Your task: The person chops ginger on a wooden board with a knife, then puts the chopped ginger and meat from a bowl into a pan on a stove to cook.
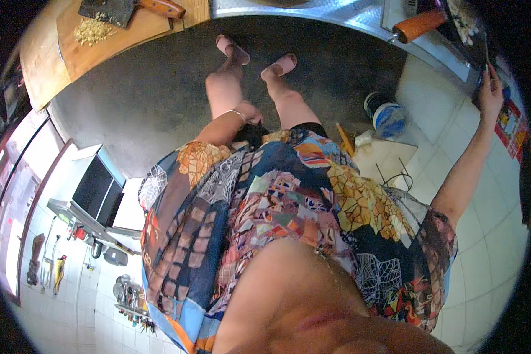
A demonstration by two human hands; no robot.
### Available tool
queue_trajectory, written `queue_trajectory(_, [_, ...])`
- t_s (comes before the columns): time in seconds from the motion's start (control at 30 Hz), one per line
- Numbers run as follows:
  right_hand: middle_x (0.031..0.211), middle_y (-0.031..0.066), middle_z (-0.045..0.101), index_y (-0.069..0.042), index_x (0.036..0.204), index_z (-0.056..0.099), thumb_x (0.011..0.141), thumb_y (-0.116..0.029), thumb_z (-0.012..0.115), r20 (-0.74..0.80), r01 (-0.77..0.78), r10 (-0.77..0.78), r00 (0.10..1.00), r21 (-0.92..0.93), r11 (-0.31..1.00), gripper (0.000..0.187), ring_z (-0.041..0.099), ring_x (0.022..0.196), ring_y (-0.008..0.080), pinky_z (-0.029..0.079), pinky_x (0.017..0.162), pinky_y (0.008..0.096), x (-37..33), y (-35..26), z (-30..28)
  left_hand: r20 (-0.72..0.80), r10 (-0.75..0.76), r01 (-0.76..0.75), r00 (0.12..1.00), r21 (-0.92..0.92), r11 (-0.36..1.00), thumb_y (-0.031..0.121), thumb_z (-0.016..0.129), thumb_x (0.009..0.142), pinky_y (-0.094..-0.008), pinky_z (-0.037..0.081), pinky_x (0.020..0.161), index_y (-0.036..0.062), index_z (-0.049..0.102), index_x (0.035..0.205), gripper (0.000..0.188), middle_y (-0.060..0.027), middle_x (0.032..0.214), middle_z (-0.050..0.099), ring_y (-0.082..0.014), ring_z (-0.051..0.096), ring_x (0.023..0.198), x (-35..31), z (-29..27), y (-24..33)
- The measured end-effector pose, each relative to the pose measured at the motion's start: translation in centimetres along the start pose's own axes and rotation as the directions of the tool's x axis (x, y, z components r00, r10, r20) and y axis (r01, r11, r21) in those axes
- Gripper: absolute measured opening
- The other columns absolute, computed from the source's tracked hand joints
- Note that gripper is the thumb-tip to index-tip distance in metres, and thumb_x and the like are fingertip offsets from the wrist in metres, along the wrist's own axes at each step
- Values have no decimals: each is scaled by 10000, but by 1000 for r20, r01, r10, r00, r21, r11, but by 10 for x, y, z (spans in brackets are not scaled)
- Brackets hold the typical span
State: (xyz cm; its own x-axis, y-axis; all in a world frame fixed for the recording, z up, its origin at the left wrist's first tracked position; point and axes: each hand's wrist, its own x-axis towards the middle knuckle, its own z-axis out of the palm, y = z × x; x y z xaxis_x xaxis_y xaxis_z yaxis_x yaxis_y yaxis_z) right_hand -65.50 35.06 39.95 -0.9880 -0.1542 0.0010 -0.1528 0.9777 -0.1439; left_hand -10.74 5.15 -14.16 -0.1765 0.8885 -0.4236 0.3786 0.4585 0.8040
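At the far right, my right hand is raised, its fingers closed around the end of a slim-handled cooking utensil beside a dark pan. The utensil's working end cannot be made out. Pale pieces of food lie in the pan, whose wooden handle points left. My left hand, with a bracelet at the wrist, is low in front of my patterned clothing. Its fingers are curled by something dark; whether they hold it is hidden.
A wooden cutting board at the upper left carries a cleaver and chopped pale bits. A metal countertop runs along the top. On the floor at right stands a blue-and-white bucket. Utensils hang on the tiled wall.
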Motion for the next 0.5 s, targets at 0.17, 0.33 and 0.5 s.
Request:
queue_trajectory(0.17, [886,40,636,-95,1206,569,897,-268,560,-40,40,-38,998,57,998,355,533,750,91,437,704,234,-25,15,3,-200,-239,126,950,-454,882,274,659,664,-423,479,692,65,657,662,209,-177,775,642,-320,625,774,28,43,16])
queue_trajectory(0.33, [928,77,654,-69,1184,578,866,-296,597,-60,1,-12,998,-187,982,391,574,796,122,450,744,267,-8,13,9,-467,-370,330,803,-168,929,296,552,730,-396,485,613,92,641,609,253,-124,706,641,-281,631,688,-52,-82,42])
queue_trajectory(0.5, [938,93,658,-65,1156,589,857,-325,595,-152,-91,77,985,-87,992,396,591,801,160,460,741,290,-6,21,-7,-420,-885,727,204,-540,424,423,353,880,-509,399,880,108,589,1080,443,-113,1086,609,-308,552,1043,-192,-136,-33])
